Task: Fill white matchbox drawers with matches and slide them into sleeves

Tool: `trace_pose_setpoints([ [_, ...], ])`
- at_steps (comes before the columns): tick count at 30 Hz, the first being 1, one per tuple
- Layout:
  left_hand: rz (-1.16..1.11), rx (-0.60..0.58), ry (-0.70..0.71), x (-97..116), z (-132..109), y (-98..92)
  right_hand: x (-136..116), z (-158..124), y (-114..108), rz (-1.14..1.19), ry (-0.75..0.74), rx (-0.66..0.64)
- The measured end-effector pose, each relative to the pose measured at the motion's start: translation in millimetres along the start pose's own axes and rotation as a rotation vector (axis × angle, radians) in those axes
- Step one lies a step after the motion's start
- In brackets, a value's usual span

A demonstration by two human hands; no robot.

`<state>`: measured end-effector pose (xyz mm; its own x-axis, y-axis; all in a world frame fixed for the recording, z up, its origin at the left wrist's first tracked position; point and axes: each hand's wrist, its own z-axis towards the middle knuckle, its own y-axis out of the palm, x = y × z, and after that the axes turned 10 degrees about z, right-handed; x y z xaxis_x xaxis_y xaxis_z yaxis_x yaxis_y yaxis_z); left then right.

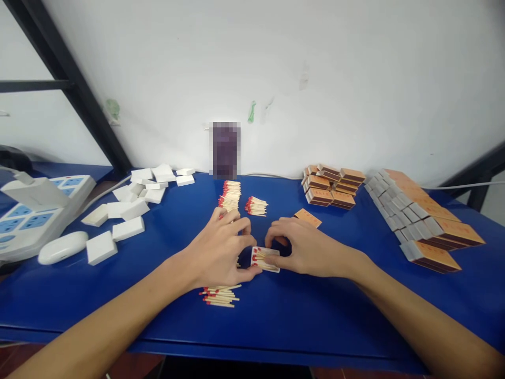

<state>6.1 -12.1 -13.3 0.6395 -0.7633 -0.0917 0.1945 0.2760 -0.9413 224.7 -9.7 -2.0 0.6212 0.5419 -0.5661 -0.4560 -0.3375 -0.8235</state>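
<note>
A small white matchbox tray (278,253) lies on the blue table between my hands, with several red-tipped matches (260,258) inside it. My left hand (221,250) is closed at the tray's left end, thumb at the near corner and index finger at the far one. From the right, my right hand (303,246) pinches the tray, its thumb over the matches and its curled fingers by the far side. Loose matches (221,296) lie below my left hand, which partly hides others. Beyond it are a larger match pile (230,196) and a smaller match pile (256,206).
White empty-looking trays (132,228) lie scattered at left, near a power strip (43,210) and a white rounded case (63,248). Orange matchboxes (331,187) are stacked at the back right; rows of matchboxes (426,210) stand farther right. An orange sleeve (308,217) lies behind my right hand.
</note>
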Motion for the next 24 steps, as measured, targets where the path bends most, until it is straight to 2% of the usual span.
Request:
trace_pose_setpoints([
  [14, 0.010, -0.004, -0.001, 0.0, 0.2, 0.0, 2.9, 1.7, -2.9, 0.122, 0.061, -0.072],
  [19, -0.012, -0.003, -0.007, 0.4, 0.2, -0.2, 0.6, 1.7, 0.9, 0.111, 0.060, -0.052],
  [24, -0.023, -0.002, -0.005, 0.9, 0.0, -0.9, 3.5, 0.8, 0.2, 0.180, 0.065, -0.115],
])
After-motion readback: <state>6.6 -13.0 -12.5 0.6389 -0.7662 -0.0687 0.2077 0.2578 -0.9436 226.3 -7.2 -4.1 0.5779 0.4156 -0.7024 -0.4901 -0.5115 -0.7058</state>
